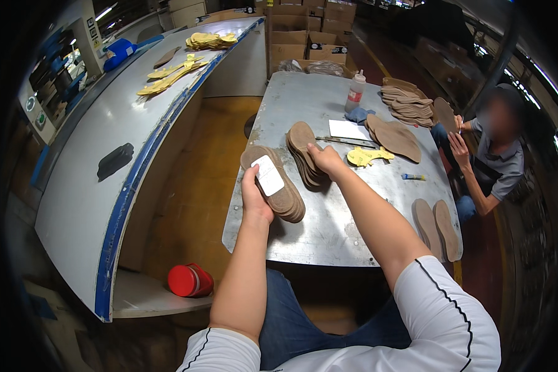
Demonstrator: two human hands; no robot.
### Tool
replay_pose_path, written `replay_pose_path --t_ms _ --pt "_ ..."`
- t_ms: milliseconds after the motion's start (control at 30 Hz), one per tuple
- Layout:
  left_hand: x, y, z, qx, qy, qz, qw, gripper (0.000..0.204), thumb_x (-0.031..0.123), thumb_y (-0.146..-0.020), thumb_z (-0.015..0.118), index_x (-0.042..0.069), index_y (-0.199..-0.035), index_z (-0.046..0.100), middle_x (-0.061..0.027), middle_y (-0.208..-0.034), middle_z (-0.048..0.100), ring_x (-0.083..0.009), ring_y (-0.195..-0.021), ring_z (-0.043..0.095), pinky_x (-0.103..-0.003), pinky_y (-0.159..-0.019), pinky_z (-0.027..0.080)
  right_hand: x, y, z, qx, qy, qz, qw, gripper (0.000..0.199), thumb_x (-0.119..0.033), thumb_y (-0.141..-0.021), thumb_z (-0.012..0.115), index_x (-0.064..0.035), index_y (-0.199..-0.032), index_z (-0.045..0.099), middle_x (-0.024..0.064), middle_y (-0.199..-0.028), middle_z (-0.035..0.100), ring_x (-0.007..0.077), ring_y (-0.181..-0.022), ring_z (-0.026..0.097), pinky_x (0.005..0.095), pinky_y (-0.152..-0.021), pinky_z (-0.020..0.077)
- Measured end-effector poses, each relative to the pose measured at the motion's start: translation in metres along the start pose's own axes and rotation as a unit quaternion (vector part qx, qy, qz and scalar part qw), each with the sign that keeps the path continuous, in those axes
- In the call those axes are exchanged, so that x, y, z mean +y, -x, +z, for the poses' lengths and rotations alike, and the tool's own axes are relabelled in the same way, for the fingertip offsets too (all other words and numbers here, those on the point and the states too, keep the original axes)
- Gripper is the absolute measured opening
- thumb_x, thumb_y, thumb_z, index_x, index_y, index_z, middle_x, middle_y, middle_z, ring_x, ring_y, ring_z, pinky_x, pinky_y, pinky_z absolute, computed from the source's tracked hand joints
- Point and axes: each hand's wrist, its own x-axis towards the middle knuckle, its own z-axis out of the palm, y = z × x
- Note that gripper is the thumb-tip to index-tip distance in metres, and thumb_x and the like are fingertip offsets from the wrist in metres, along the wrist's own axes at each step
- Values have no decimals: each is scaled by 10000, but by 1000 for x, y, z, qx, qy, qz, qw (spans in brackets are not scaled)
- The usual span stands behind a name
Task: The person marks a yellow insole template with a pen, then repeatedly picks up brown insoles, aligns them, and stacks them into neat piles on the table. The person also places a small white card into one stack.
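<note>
My left hand [255,197] is closed around a stack of brown insoles [293,204], held tilted over the table's left edge. A white paper card [268,176] lies on top of that stack, with my thumb at its edge. To the right, my right hand [326,160] grips a second stack of brown insoles [302,137] near its middle, thumb on top; its fingers underneath are hidden. Close by on the table are a sheet of white paper [349,129], a yellow sole-shaped template [369,156] and more large brown insoles [398,139].
A metal-topped table [328,229] carries a squeeze bottle [356,91], a blue cloth [359,115], a pile of insoles [406,102] and two single insoles [435,229]. At right a person [496,142] holds an insole. A long white bench [80,198] stands left, a red jug [190,281] below.
</note>
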Motion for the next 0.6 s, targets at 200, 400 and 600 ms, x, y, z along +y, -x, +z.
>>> replay_pose_path --t_ms 200,400,600 --pt "-5 -9 2 20 -19 -22 999 489 503 -1082 695 98 -1354 719 -76 -1252 775 -250 -1146 737 -443 -1037 592 5 -12 -10 -132 -244 40 960 572 -261 -1001 889 186 -1306 702 272 -1203 805 344 -1056 818 481 -885 663" --pt "-7 -11 4 -8 6 -22 1000 511 520 -1108 636 84 -1362 711 -80 -1248 775 -261 -1146 741 -456 -1030 600 14 -12 -21 -173 -318 103 927 256 -128 -1039 784 72 -1194 745 200 -1115 802 283 -939 813 480 -814 689" --pt "-10 -6 6 3 -26 -25 999 491 511 -1136 590 86 -1349 714 -87 -1239 781 -264 -1126 749 -466 -1011 613 23 4 -14 -177 -270 56 945 317 -128 -1090 706 -2 -1379 667 132 -1196 731 293 -1061 746 536 -875 666"
